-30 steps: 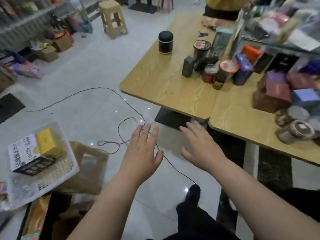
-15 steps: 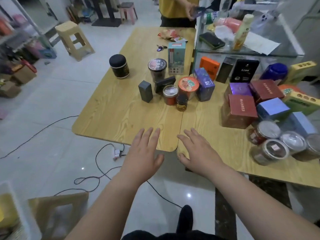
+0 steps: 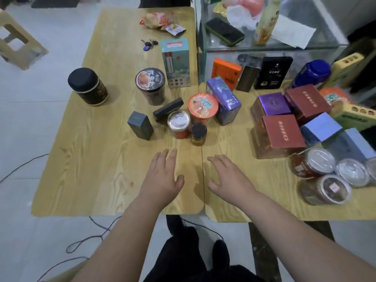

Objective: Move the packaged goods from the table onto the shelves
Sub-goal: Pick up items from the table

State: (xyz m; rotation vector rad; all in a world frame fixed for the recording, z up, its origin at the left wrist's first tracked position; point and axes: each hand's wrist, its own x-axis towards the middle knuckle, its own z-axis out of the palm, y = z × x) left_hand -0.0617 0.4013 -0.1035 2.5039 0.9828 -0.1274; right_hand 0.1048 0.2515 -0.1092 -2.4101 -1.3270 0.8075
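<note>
- Your left hand (image 3: 162,176) and right hand (image 3: 227,176) hover at lower centre, fingers spread, holding nothing.
- The packaged goods (image 3: 203,110) crowd the table (image 3: 91,159), centre and right of frame.

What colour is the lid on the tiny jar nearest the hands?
Black. The tiny jar has a black lid, seen best in the head view.

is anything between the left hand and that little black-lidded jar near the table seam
Nothing visible does. The left hand is open over bare table, and the black-lidded jar stands just beyond its fingertips; the silver-lidded jar sits beside it, not in front.
</note>
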